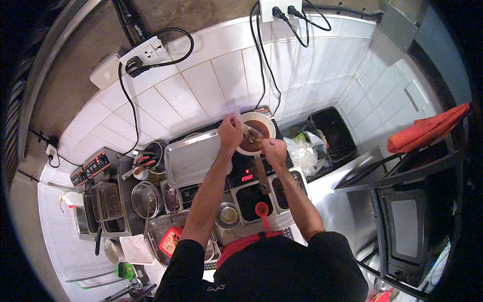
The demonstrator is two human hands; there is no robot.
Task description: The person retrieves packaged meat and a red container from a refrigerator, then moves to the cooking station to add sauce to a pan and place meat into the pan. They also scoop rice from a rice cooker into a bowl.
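Note:
My left hand (pixel 231 132) grips the upper end of a see-through plastic bag (pixel 249 132) above a white frying pan (pixel 273 128). My right hand (pixel 273 150) pinches the bag's lower right end. Dark brown pieces show inside the bag, though what they are I cannot tell. Reddish-brown sauce (pixel 260 124) covers the pan's bottom. The pan sits on a black induction cooker (pixel 241 182) with lit red digits, and its wooden handle (pixel 261 175) points towards me. Left of my left forearm, a rectangular metal tray (pixel 192 158) lies over the neighbouring cooker.
A red ladle (pixel 261 209) rests by the metal food containers (pixel 251 202) in front of me. At right, plastic bags (pixel 307 154) fill a black bin. Fryer baskets (pixel 106 202) and a round sieve (pixel 145 200) stand left. Power cords (pixel 260 56) hang behind the pan.

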